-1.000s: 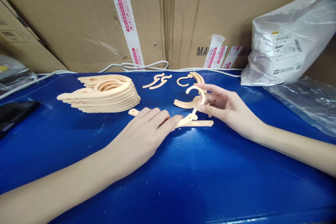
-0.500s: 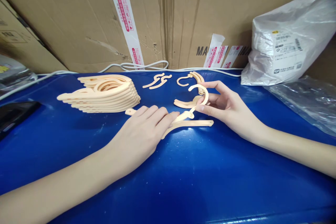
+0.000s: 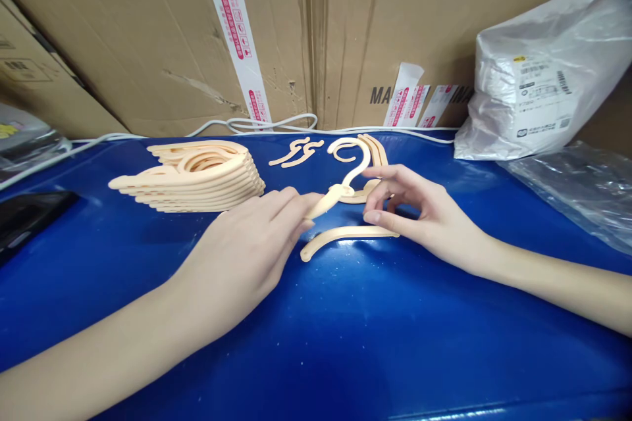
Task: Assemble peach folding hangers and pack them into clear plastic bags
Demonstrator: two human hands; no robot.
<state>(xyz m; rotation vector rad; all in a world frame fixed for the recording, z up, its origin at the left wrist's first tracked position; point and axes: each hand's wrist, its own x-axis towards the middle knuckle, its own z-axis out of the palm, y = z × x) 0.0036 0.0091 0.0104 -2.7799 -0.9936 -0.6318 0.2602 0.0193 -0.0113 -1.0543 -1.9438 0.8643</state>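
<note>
My left hand [image 3: 251, 237] is closed around a cream plastic hanger arm [image 3: 323, 205], covering much of it. A curved hook [image 3: 363, 161] is joined at that arm's right end and points up. My right hand [image 3: 415, 204] is open just right of the hook, with thumb and fingers apart and bent; the index fingertip is close to the hook's stem. Below, a loose hanger arm [image 3: 345, 233] lies on the table, its right end by my right thumb. More hanger arms [image 3: 378, 150] and another hook [image 3: 340, 152] lie behind, partly hidden.
A stack of folded cream hangers [image 3: 197, 177] stands at the left. Two small hook-like pieces [image 3: 299, 152] lie behind my left hand. A white cable [image 3: 276, 125] runs along the cardboard boxes [image 3: 172, 33]. A plastic-wrapped parcel [image 3: 528, 85] stands right, a black device [image 3: 29, 220] left.
My left hand has lifted and turned the hanger arm, so the hook is now higher and further left. My right fingers have come off the hook. The loose arm below stays in place.
</note>
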